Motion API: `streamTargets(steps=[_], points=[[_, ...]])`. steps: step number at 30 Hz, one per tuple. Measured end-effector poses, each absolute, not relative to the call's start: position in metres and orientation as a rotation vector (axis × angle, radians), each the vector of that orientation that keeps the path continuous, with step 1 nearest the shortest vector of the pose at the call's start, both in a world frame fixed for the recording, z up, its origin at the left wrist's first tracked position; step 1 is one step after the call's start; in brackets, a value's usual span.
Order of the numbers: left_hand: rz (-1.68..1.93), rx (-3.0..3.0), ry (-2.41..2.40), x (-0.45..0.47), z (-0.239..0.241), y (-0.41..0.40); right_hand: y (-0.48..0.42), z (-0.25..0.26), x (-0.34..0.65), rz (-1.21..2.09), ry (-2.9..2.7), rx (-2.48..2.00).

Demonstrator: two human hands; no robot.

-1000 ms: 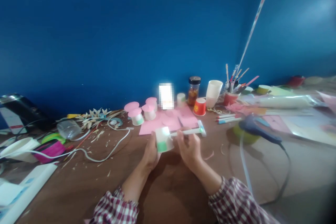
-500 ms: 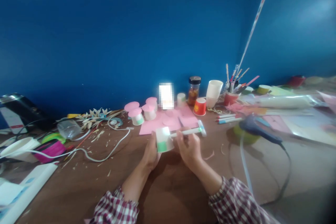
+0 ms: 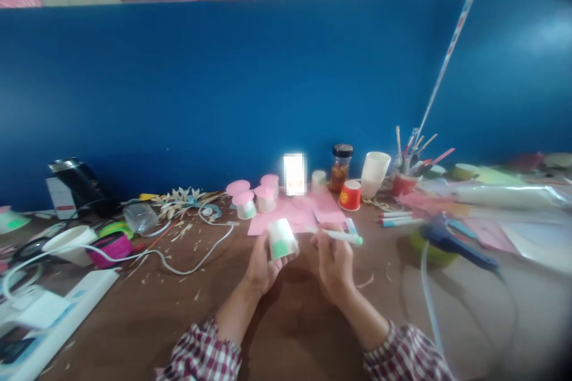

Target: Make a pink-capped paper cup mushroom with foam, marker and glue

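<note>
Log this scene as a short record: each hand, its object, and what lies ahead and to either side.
Left hand: holds a green-patched cup
Right hand: holds a pen, green end pointing right
Pen and held cup: apart
Ahead: pink paper, with pink-topped cups by its left edge
Ahead, further right: red cup, black-lidded jar
Far left: power strip
Right: blue glue gun
Backdrop: blue panel
</note>
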State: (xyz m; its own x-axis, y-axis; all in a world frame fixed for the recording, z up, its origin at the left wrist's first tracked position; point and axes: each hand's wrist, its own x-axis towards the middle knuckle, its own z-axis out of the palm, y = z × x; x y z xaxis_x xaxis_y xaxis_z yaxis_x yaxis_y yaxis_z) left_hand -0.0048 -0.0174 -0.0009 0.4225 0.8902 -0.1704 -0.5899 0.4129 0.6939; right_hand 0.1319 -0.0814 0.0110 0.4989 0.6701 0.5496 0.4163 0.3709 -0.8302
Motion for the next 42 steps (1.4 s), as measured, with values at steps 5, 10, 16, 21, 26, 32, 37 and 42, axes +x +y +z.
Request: streamTargets(steps=[5,10,16,21,26,32,37,42], points=[[1.038,0.639,0.457,-0.007,-0.005,-0.017,-0.081,0.01,0.133,0.238,-1.133,-1.271],[1.022,0.782,0.364,-0.007,-0.007,-0.02,-0.078,0.005,0.133,0.301,-1.178,-1.244],[1.007,0.825,0.392,-0.004,0.001,-0.024,-0.078,0.004,0.132,0.288,-1.229,-1.253],[0.973,0.848,0.471,-0.005,0.008,-0.025,-0.078,0.006,0.13,0.261,-1.235,-1.247],[0.988,0.845,0.437,-0.005,0.003,-0.023,-0.079,0.004,0.129,0.261,-1.253,-1.25],[0.976,0.695,0.51,-0.006,0.0,-0.017,-0.079,0.006,0.128,0.268,-1.233,-1.259],[0.988,0.732,0.479,-0.007,0.0,-0.016,-0.079,0.005,0.128,0.253,-1.247,-1.248],[1.032,0.76,0.45,-0.006,-0.006,-0.014,-0.08,0.005,0.126,0.263,-1.283,-1.244]])
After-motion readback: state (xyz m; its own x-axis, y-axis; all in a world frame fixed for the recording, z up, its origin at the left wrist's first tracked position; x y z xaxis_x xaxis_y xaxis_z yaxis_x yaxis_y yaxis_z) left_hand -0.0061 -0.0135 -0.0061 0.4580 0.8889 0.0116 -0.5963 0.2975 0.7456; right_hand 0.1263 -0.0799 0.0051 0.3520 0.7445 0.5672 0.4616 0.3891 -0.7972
